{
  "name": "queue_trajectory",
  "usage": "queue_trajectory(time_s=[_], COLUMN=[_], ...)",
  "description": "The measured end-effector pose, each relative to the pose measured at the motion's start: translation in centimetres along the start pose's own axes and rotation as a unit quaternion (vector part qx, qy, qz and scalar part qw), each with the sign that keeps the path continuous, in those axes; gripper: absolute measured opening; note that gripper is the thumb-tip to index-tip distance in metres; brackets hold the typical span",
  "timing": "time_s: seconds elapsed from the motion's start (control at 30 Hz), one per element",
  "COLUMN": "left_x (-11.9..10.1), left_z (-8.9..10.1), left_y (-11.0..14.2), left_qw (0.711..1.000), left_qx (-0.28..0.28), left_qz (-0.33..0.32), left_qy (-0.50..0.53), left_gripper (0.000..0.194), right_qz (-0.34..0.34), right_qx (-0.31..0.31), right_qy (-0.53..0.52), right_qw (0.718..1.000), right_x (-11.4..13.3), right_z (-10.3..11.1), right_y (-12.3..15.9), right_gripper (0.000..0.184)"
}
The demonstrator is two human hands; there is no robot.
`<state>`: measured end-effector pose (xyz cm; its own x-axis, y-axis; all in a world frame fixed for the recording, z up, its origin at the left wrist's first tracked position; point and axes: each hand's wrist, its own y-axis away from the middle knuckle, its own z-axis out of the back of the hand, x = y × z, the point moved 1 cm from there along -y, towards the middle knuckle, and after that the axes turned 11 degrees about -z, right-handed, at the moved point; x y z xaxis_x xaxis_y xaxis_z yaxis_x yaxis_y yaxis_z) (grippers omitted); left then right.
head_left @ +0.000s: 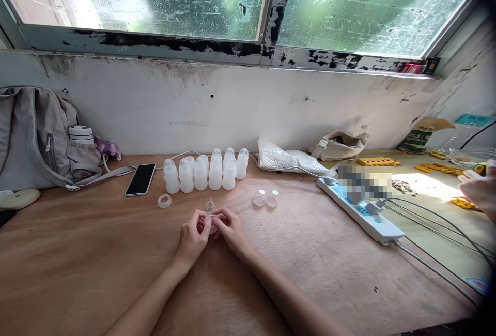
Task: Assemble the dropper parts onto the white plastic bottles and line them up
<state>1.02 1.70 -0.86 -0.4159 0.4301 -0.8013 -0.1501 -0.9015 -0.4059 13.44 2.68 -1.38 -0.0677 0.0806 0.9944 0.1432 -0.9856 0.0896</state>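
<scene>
My left hand (194,233) and my right hand (232,232) meet over the wooden table, fingertips closed on a small translucent round piece (213,229). It looks like a bottle collar ring, though the fingers cover much of it. Just beyond the fingertips stands a clear bottle teat (210,204). A whitish collar ring (165,201) lies to the left. Several frosted baby bottles (201,173) stand grouped farther back, some with teats or caps on top. On the right are two clear round caps (259,201) with small white discs (275,193) behind them.
A phone (140,180) and a grey backpack (39,134) are at the left. A white power strip (362,212) with cables lies on the right, near a padded envelope (289,157) and a beige bag (339,144). Another person's hand (478,188) shows at the right edge, near yellow pieces (463,203).
</scene>
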Motion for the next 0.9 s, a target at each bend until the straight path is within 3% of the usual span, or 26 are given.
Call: queue_trajectory(time_s=[0.27,0.47,0.63,0.9], left_x=[0.3,0.51,0.05,0.29], left_z=[-0.35,-0.21,-0.18,-0.16], left_y=[0.35,0.14,0.04,-0.09], left_qw=[0.997,1.0,0.999,0.998], left_qx=[0.009,-0.017,0.022,0.014], left_qz=[-0.027,0.005,-0.015,-0.006], left_qy=[-0.077,-0.019,0.044,0.068], left_gripper=[0.012,0.012,0.021,0.024], right_qz=[0.023,-0.028,-0.009,-0.003], right_qx=[-0.026,-0.02,-0.03,0.021], right_qy=[0.053,-0.055,-0.078,-0.084], right_qw=[0.998,0.998,0.996,0.996], right_x=[0.12,-0.35,-0.17,-0.36], right_z=[0.14,-0.18,0.2,0.47], right_y=[0.11,-0.25,-0.33,-0.25], right_gripper=[0.011,0.017,0.018,0.02])
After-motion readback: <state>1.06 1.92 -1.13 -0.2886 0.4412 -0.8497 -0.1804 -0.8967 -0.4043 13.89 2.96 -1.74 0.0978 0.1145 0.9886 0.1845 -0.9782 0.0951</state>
